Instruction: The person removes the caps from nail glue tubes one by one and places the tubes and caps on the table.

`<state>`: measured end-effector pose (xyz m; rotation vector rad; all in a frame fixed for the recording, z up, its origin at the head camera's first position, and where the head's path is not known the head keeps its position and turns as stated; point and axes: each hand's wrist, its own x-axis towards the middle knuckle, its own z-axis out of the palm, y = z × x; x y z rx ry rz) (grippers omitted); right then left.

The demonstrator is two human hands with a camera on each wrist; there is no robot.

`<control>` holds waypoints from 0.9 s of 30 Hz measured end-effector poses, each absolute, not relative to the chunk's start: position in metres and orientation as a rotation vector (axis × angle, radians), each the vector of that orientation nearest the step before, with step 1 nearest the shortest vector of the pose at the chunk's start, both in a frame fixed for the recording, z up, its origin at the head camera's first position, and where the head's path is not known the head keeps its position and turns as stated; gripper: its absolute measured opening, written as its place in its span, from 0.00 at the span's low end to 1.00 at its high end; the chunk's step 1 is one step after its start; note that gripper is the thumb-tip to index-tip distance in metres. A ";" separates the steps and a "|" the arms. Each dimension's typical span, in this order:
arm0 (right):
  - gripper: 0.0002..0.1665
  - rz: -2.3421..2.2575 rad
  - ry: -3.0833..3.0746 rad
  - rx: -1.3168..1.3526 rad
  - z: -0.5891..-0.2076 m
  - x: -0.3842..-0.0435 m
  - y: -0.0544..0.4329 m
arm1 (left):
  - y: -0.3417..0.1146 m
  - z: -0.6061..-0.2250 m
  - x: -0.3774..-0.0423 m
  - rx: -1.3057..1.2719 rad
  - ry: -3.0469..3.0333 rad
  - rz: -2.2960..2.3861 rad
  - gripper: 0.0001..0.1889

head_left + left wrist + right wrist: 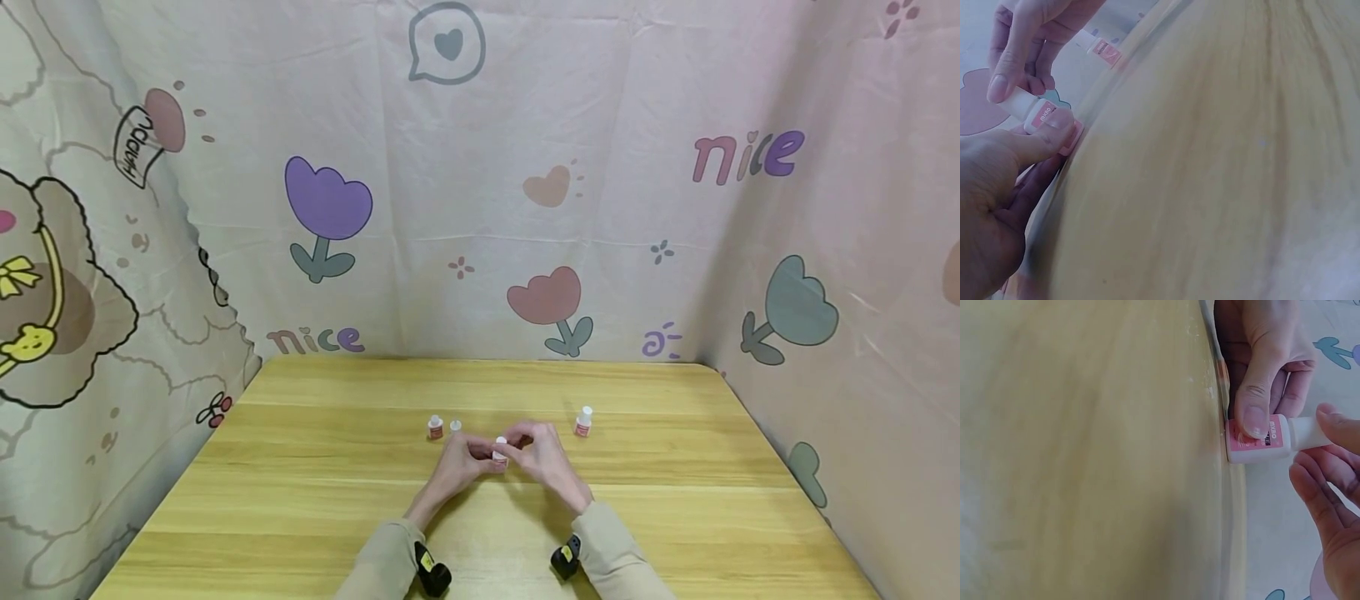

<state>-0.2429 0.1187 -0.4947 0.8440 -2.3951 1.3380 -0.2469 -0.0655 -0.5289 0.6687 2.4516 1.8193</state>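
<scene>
Over the middle of the table, my left hand (459,460) grips a small white bottle with a pink label (1277,439) by its body, thumb across the label in the right wrist view. The bottle's white cap (1307,432) is pinched between the thumb and fingers of my right hand (542,454). Cap and bottle are together, and the bottle's base is at the tabletop. A similar bottle (435,429) with a shorter top stands beyond my left hand, beside a small white piece (455,426) that looks like a cap. Another, taller capped bottle (583,422) stands beyond my right hand.
The wooden table (300,475) reaches back to a printed cloth curtain (450,208), which also hangs at both sides. A black device (432,575) is worn on the left wrist and another (566,558) on the right.
</scene>
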 end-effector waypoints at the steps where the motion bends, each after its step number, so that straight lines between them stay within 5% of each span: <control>1: 0.03 1.328 -2.386 0.865 -0.495 -0.243 0.119 | -0.066 -0.529 -0.247 0.668 2.448 1.822 0.09; 7: 0.04 1.344 -2.397 0.916 -0.496 -0.245 0.121 | -0.066 -0.529 -0.247 0.692 2.430 1.845 0.08; 17: 0.06 1.358 -2.507 0.638 -0.490 -0.242 0.120 | -0.065 -0.529 -0.247 0.665 2.432 1.856 0.10; 27: 0.03 1.275 -2.474 0.754 -0.488 -0.240 0.117 | -0.066 -0.529 -0.246 0.667 2.489 1.799 0.09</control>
